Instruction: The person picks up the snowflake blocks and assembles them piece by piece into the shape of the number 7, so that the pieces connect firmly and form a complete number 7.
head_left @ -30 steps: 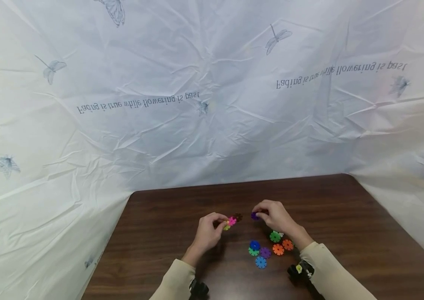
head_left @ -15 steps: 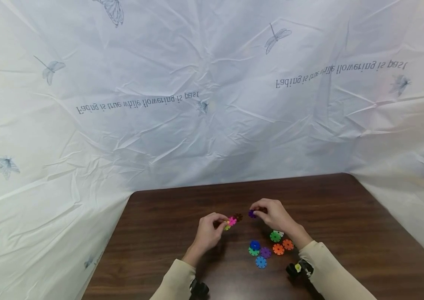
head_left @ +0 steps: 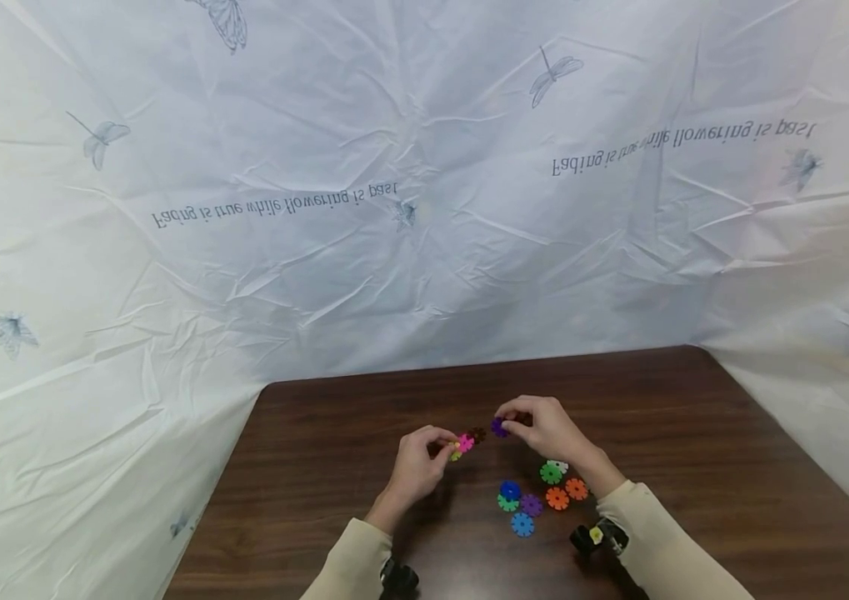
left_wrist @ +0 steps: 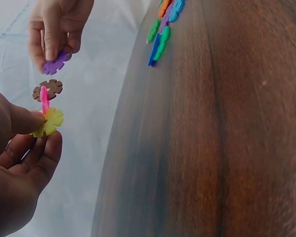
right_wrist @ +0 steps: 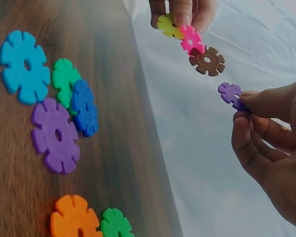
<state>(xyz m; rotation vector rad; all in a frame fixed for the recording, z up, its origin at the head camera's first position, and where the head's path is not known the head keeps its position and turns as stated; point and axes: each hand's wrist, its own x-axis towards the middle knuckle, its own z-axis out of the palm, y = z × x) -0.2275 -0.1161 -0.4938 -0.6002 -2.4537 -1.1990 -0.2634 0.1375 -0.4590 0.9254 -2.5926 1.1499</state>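
Observation:
My left hand (head_left: 418,465) pinches a yellow notched disc (left_wrist: 50,123) between thumb and fingers. A pink disc (right_wrist: 191,39) is joined to the yellow one, and a brown disc (right_wrist: 207,61) is joined to the pink one at the far end of this short chain. My right hand (head_left: 550,432) pinches a purple disc (right_wrist: 231,95) by its edge. In the right wrist view a small gap separates the purple disc from the brown one. Both hands hold their pieces above the table.
On the dark wooden table (head_left: 304,500) lie loose discs: light blue (head_left: 522,524), dark blue (head_left: 510,490), purple (head_left: 532,505), orange (head_left: 556,498), green (head_left: 551,473) and others, below and between the hands. A white printed sheet (head_left: 424,250) hangs behind the table's back edge.
My right hand has moved a little to the left with the purple disc, narrowing the gap to the brown disc. The left hand and its chain have stayed nearly still.

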